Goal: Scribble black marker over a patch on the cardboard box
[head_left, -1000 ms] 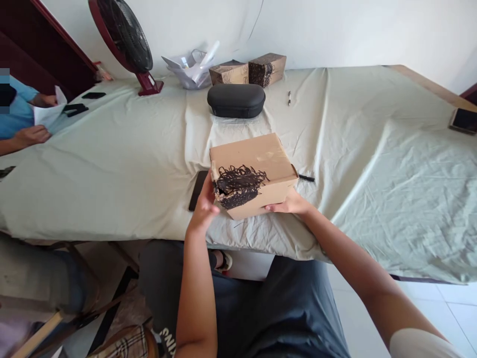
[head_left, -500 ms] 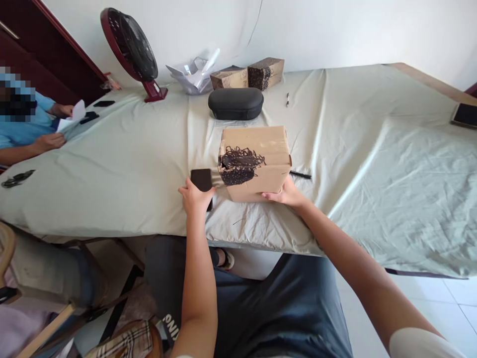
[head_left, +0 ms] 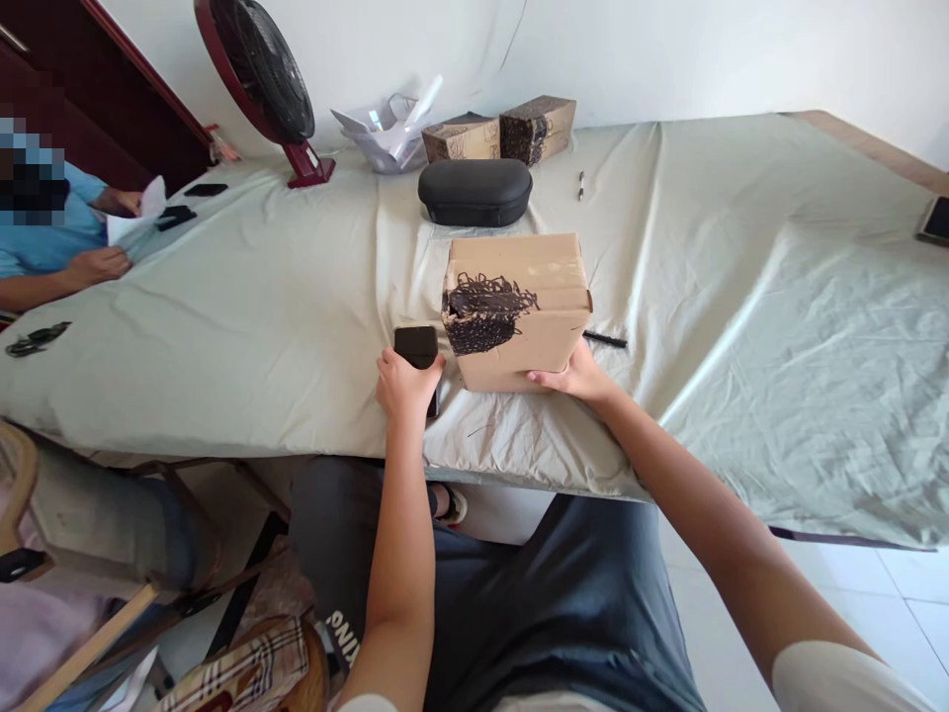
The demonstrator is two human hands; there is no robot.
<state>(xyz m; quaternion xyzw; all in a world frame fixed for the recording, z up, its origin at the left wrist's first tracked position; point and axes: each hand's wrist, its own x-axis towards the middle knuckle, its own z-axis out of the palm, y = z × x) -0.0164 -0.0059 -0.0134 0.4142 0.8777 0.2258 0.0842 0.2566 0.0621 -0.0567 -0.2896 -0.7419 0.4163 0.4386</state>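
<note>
- Box of brown cardboard (head_left: 523, 316), with black scribbles (head_left: 485, 324) on its left end, is near the front of the pale green, cloth-covered tabletop (head_left: 297, 326). I cannot tell if all of its bottom touches the cloth.
- The right grip (head_left: 572, 376) is holding the box low at its right front corner. The thumb lies on the front and the other fingers are hidden. A flat, firm thumb should hold it better than poking fingertips, as cardboard can dent.
- The black, flat, shiny phone (head_left: 415, 343) lies on the cloth just left of the box. The left grip (head_left: 409, 381) is over it, with the thumb by the right edge and fingers bent at the left edge. I cannot tell how tight it is.
- It seems best to hold the phone by its sides, so the glass stays clean and does not slip.
- One hand is low on the box, so it could tip. A level, slow hand would help.
- The thin black stick (head_left: 609, 340) is just right of the box, near the right grip. Mind that it doesn't get knocked.
- The black, rounded case (head_left: 474, 193) sits behind the box, so pushing back needs care.
</note>
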